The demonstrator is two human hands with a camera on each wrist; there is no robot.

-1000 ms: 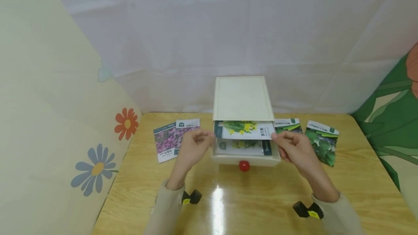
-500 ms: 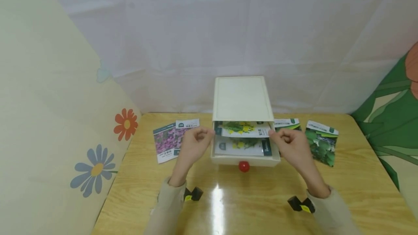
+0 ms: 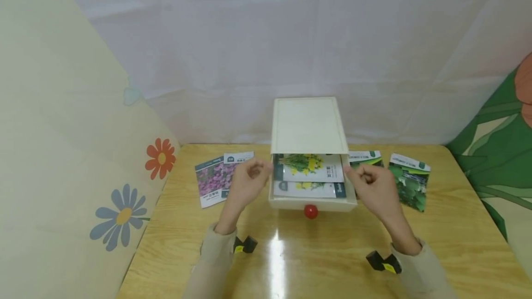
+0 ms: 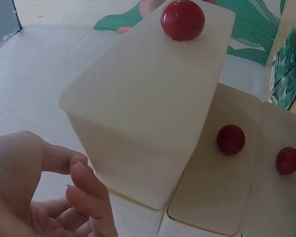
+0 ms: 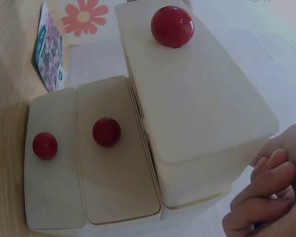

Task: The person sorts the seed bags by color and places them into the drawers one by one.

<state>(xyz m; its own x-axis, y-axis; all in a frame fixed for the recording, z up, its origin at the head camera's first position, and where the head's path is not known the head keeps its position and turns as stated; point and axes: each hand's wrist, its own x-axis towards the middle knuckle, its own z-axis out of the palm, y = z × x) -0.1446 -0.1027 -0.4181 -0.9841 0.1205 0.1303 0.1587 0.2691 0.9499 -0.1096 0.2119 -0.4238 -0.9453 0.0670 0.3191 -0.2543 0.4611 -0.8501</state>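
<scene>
A small cream cabinet stands with its top drawer pulled out by its red knob side. In the drawer, a seed packet with yellow flowers lies over a second yellow-flowered packet. At the drawer's left wall is my left hand, thumb and forefinger close together; the left wrist view shows those loosely bent fingers beside the drawer. My right hand is at the right wall, thumb by the upper packet's edge. Its fingers curl loosely outside the drawer, with no packet visible between them.
Pink-flowered packets lie left of the cabinet. Green-leaf packets lie to its right, one partly behind my right hand. Two lower drawers, each with a red knob, are pushed in. A white cloth hangs behind the table.
The upper yellow-flowered packet, earlier raised and bowed between my hands, now lies flatter in the drawer, covering more of the lower packet. My right hand has shifted slightly left since one second ago.
</scene>
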